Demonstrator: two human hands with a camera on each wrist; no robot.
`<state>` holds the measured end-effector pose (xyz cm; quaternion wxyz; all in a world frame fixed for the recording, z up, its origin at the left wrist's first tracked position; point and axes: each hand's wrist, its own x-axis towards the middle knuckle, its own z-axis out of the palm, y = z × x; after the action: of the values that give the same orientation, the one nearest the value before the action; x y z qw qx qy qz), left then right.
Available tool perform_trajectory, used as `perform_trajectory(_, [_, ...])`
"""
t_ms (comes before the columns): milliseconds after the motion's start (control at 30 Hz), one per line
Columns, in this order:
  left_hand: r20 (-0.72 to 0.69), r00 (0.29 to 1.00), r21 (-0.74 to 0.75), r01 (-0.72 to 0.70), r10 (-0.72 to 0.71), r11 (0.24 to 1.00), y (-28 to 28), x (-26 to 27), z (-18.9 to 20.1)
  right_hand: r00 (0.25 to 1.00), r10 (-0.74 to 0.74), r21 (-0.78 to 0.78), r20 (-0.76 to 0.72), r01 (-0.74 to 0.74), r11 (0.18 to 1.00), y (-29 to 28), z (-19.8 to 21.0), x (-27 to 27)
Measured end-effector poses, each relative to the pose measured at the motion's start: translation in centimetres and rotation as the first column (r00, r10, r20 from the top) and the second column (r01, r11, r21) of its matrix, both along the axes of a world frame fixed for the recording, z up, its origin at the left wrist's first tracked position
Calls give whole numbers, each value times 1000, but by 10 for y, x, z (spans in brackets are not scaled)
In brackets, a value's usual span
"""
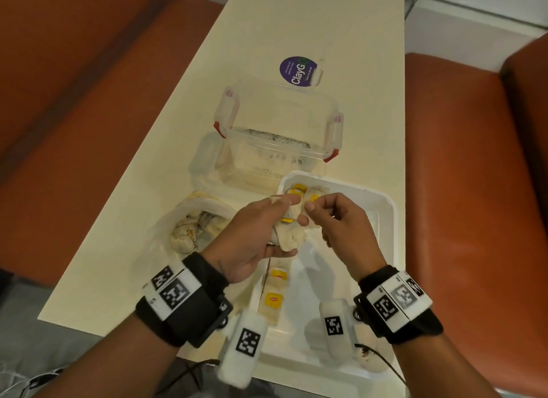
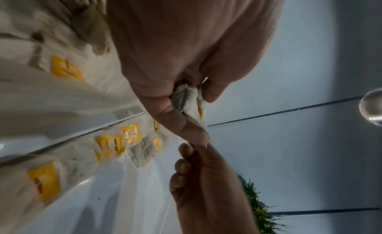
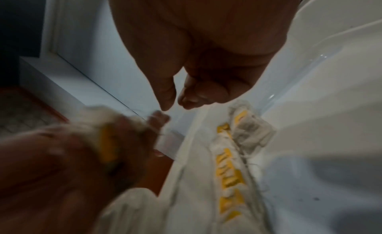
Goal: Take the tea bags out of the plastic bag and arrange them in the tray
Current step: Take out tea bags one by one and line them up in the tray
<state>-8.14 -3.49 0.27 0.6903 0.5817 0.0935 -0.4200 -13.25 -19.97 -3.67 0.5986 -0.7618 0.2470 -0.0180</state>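
My left hand [image 1: 296, 211] grips a crumpled bunch of tea bags [image 1: 289, 238] over the left side of the white tray [image 1: 389, 202]; the left wrist view shows the bunch [image 2: 191, 105] squeezed between thumb and fingers. My right hand [image 1: 310, 204] hovers just right of it, fingers curled, thumb and forefinger nearly meeting at the bunch's edge. In the right wrist view a small gap shows between those fingertips [image 3: 167, 100]; whether a thin string is pinched there is unclear. Yellow-tagged tea bags [image 1: 303, 188] lie in the tray's far left corner, and others [image 1: 274, 297] lie along its near left side. The plastic bag [image 1: 166, 237] with more tea bags [image 1: 194, 228] lies left of the tray.
A clear lidded box with red clips [image 1: 278, 130] stands just behind the tray and bag on the narrow cream table [image 1: 296, 21]. A purple round sticker [image 1: 296, 69] lies beyond it. Orange benches flank the table on both sides.
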Motion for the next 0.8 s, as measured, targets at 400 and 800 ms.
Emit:
perform_trajectory(400, [-20, 993, 19, 113, -113, 993, -20, -5, -3, 996, 77, 91, 40, -80, 993, -2, 22, -14])
perform_trajectory(800, [-91, 990, 78, 118, -110, 990, -15, -3, -2, 979, 190, 54, 80, -194, 979, -8, 28, -11])
